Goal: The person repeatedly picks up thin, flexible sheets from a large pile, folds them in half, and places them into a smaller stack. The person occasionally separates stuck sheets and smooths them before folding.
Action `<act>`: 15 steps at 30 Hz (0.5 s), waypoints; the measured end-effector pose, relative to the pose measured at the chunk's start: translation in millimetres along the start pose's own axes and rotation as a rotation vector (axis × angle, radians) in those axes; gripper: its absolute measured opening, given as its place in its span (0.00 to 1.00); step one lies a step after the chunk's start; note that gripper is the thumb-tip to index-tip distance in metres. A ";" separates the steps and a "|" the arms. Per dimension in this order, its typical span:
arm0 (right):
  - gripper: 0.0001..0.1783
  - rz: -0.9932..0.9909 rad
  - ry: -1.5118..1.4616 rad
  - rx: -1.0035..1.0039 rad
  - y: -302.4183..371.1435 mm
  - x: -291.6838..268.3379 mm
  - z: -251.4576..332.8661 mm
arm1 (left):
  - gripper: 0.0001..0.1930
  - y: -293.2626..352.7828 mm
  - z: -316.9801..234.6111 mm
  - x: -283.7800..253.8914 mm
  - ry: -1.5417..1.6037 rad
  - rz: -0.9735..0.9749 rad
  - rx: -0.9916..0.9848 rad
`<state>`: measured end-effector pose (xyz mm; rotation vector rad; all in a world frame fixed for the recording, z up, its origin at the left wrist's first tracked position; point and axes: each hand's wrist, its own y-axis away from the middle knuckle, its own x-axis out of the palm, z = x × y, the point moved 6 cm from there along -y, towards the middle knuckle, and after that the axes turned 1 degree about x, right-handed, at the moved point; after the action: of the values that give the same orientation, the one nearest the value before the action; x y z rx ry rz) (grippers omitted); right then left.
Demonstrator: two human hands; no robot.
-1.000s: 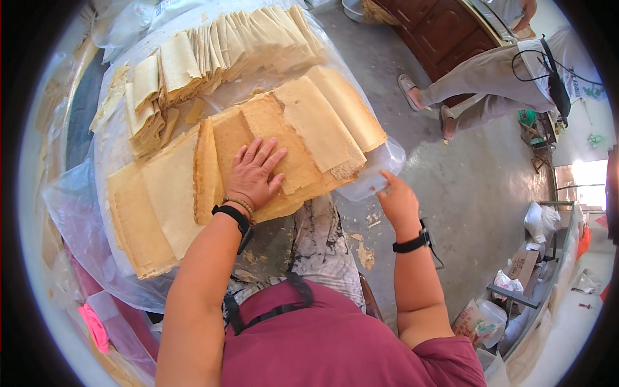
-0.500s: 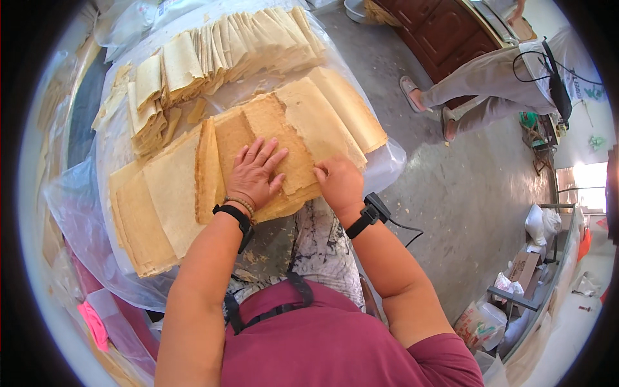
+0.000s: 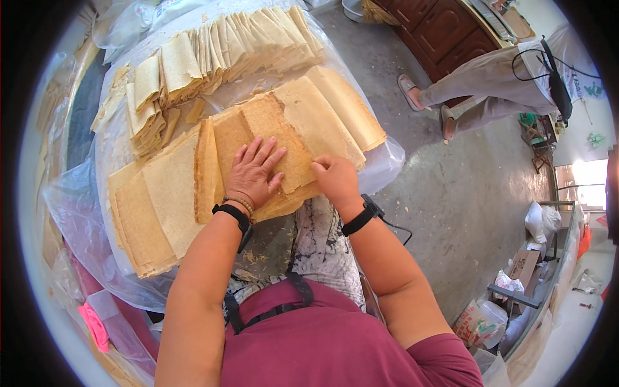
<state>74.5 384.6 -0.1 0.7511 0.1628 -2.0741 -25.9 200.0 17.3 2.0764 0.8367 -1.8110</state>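
The grey floor (image 3: 467,187) is touched with glare, and a bright opening (image 3: 589,177) is seen at the right. A reddish-brown panelled cabinet (image 3: 443,33) is set at the top, a metal rack (image 3: 516,297) beside the pale wall (image 3: 576,320).

Thin, tan sheets (image 3: 171,187), dry-looking, lie flat in an overlapping, fanned spread along the near edge of a plastic-covered table (image 3: 388,164). Edges ragged, some chipped. A narrow, darker-browned strip (image 3: 206,171) runs crosswise left of centre. Rightmost piece (image 3: 348,106) curves over slightly.
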 end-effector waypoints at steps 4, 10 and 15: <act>0.10 -0.078 -0.449 0.227 3.3 5.4 -39.8 | 0.31 -0.6 0.3 0.9 0.007 0.006 0.003; 0.08 -0.008 -0.101 0.091 25.4 -36.4 -34.2 | 0.30 2.7 2.2 2.9 0.011 -0.008 0.001; 0.09 -0.196 0.151 -0.315 29.4 -34.4 2.2 | 0.31 0.4 2.6 3.4 0.004 0.006 0.002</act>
<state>111.0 390.8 26.0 0.7174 0.6541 -2.1045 -27.6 199.1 13.5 2.0824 0.8290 -1.8053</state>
